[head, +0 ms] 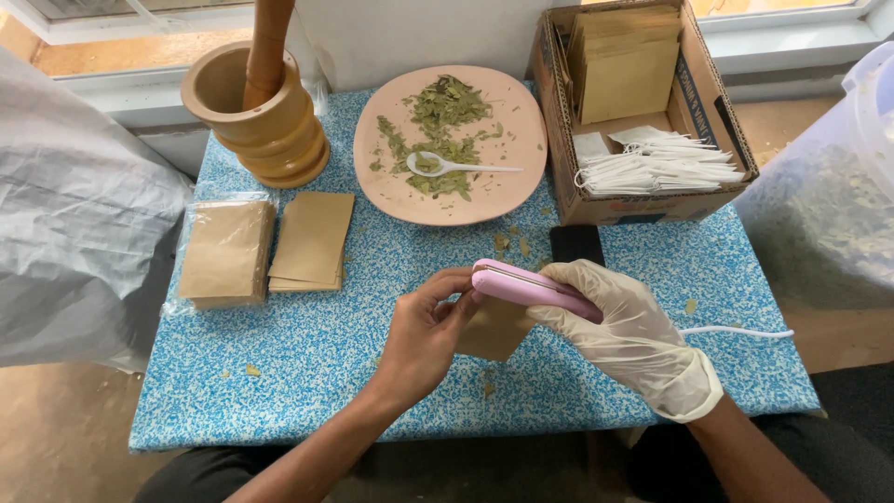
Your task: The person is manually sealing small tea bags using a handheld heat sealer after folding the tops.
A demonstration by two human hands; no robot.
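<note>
1. At nine o'clock on the desk (307, 363), two stacks of flat brown paper pouches are lying side by side: a clear-wrapped bundle (225, 251) and, just beside it, a loose stack (312, 240). Judging by these, many pouches are still waiting to be handled.
2. At eleven o'clock a wooden mortar (261, 116) is standing with its pestle (266, 47) leaning inside.
3. At twelve o'clock a pink plate (507, 182) is carrying crushed dried green leaves (442, 121) and a white plastic spoon (456, 167); plenty of leaf is still lying there, so the filling looks far from finished.
4. Near the middle, the bare left hand (424, 340) is pinching one brown pouch (494, 331) at its upper edge, grip closed on the paper with thumb and fingers.
5. The pouch is sitting at about six o'clock, tilted, its top edge tucked under the pink heat sealer (531, 289); it looks flat, plain and tan. Whether its mouth is already sealed I cannot tell.
6. The gloved right hand (624, 335) is wrapping the sealer, grip closed around its body, pressing it down over the pouch; a white cord (736, 332) is trailing toward three o'clock.
7. At one o'clock a cardboard box (559, 121) is holding upright brown envelopes (624, 65) and a pile of white sachets (656, 163).
8. At three o'clock a large translucent bag (829, 205) of leaves is resting off the desk.
</note>
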